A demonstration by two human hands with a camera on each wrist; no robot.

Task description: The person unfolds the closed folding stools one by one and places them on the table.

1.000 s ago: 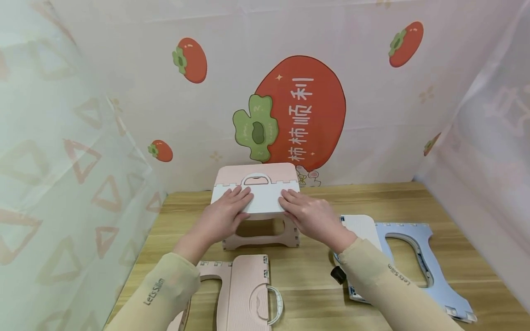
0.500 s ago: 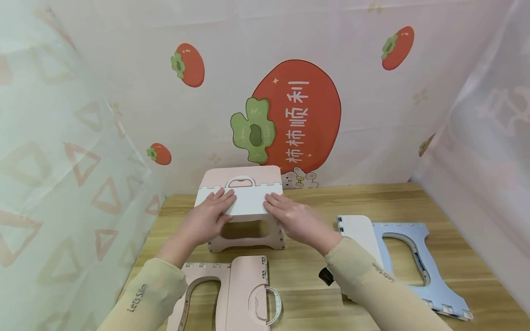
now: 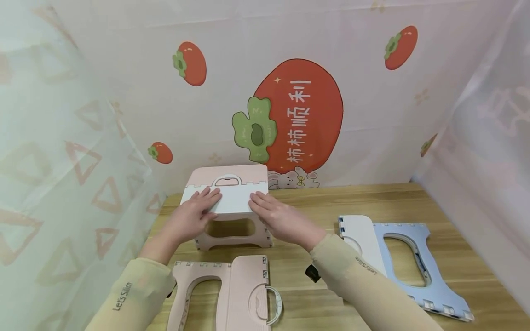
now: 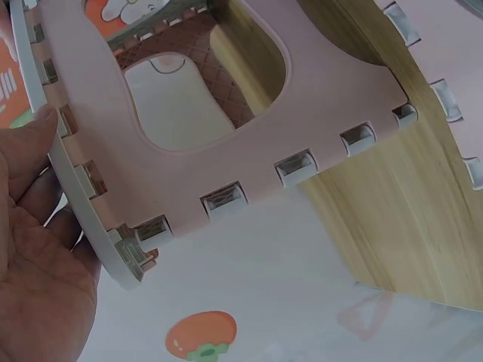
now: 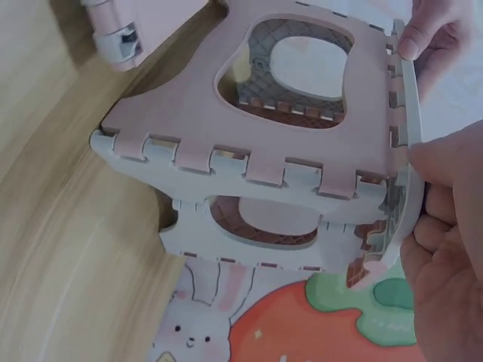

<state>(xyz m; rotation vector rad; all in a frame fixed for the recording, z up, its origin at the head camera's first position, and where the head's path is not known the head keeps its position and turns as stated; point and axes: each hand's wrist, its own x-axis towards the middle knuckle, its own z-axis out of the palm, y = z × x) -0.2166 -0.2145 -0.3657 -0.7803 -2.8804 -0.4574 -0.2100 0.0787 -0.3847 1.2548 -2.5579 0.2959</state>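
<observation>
Pink-and-white stool (image 3: pixel 233 201) is standing upright at the back left of the tabletop (image 3: pixel 372 200), left hand (image 3: pixel 193 212) and right hand (image 3: pixel 283 218) both resting on its seat, fingers pretty much straight. Folded pink stool (image 3: pixel 244 294) lies nearer; blue-and-white stool (image 3: pixel 387 243) is off right.

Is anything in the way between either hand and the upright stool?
Nothing visible: the left hand and right hand both touch the upright stool at its white top. The folded pink stool lies nearer the person and the blue stool off to the right, neither in between.
</observation>
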